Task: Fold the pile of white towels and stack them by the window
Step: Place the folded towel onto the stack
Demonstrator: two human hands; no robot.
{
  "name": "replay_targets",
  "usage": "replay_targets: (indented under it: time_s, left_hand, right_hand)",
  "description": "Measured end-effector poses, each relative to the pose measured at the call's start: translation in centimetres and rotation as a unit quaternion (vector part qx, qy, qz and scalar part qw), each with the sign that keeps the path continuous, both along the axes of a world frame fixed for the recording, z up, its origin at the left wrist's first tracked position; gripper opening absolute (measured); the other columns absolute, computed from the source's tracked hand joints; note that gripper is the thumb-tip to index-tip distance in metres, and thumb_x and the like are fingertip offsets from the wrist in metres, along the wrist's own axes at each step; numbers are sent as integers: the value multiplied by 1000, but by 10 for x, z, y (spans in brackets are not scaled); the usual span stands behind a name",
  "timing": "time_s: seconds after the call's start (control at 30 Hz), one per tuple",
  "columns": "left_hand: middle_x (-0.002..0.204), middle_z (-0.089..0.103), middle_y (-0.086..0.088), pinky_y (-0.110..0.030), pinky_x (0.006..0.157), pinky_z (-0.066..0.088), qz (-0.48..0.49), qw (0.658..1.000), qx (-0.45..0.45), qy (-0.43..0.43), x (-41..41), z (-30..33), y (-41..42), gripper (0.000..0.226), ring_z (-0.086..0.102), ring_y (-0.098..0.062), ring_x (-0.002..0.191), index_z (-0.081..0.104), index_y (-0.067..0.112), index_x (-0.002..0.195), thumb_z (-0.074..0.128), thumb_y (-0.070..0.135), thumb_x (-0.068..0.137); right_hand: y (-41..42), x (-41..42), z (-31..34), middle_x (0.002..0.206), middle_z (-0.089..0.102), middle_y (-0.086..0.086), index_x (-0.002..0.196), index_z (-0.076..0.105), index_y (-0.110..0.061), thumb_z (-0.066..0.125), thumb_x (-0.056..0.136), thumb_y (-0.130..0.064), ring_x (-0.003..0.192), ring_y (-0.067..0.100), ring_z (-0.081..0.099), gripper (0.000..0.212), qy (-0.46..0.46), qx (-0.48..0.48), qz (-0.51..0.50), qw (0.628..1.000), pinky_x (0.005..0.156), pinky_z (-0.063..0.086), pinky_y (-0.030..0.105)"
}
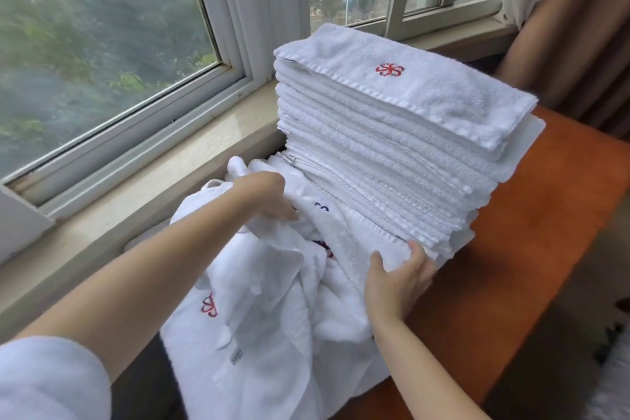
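Head view, the only one. Two hands in frame. Left hand (pixel 269 194) is sunk in the loose towel pile (pixel 272 317), fingers curled down into the cloth and gripping a bunch of it; fingertips are buried, so exact pinch is hard to make out. Right hand (pixel 399 280) clamps the near edge of a towel low at the base of the folded stack (pixel 392 153), thumb on top, other fingers hidden under the fabric. Hands are apart, one on each side of the pile.

Folded stack: one, tall, standing on the wooden tabletop (pixel 531 249) right against the window sill (pixel 143 181). Layer count unclear, edges blur together; well over ten. Top towel (pixel 419 89) carries one red embroidered logo (pixel 389 69).

Loose pile sits just in front of the stack, touching it, draped over the tabletop's near edge; bottom is cut off by the frame. Number of towels in it cannot be told. One more red logo and two partly hidden dark-blue marks show in the folds.

Window (pixel 102 44): two panes meeting at a corner. Brown curtain (pixel 579 27) at right, partly cut off. One white sleeve (pixel 44 382) on the left arm, lower left.
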State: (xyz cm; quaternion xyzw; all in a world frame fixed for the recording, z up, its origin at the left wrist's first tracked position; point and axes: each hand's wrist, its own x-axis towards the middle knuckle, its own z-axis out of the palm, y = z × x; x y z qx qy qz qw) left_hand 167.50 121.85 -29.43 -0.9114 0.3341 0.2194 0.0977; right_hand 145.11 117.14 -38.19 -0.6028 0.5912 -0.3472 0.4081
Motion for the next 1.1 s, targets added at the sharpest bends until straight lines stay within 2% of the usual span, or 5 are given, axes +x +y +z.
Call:
replay_targets:
  time_s: [0.17, 0.43, 0.63, 0.8, 1.1]
  left_hand:
    - [132, 46, -6, -48, 98, 43, -106, 992, 58, 35, -29, -15, 51, 41, 43, -33, 124, 50, 30, 130, 49, 28, 88]
    - [120, 46, 1, -32, 101, 36, -59, 994, -75, 60, -31, -22, 136, 45, 37, -24, 114, 70, 29, 115, 43, 3, 90]
    - [106, 48, 1, -35, 96, 33, 24, 994, -77, 71, -31, -27, 149, 44, 36, -24, 102, 68, 23, 80, 34, 50, 71]
    - [92, 52, 2, -40, 86, 41, 90, 957, -272, -55, -26, -26, 126, 41, 49, -22, 90, 54, 25, 56, 30, 54, 73]
    - [137, 49, -8, -39, 99, 40, 53, 985, -165, -21, 39, -59, 60, 48, 43, -28, 128, 44, 24, 143, 46, 29, 95]
  right_hand:
    - [5, 9, -6, 116, 51, -4, 121, 60, -16, 60, 90, -15, 113, 15, 53, 31, 57, 94, 348, 931, 91, 39, 22]
    - [21, 10, -14, 130, 48, 0, 124, 63, -12, 53, 90, 0, 121, 22, 39, 37, 132, -78, 380, 912, 100, 30, 21]
    - [52, 13, -12, 92, 72, 8, 81, 73, -16, 46, 84, 0, 83, 10, 60, 31, 85, 160, 545, 818, 75, 47, 24]
    - [31, 12, -4, 80, 68, -12, 73, 66, -27, 52, 87, -1, 82, 12, 65, 32, 12, 108, 385, 916, 77, 52, 24]
    - [-14, 10, -40, 135, 44, -2, 136, 51, -27, 51, 96, -38, 121, 22, 39, 41, 317, -63, 495, 806, 103, 33, 26]
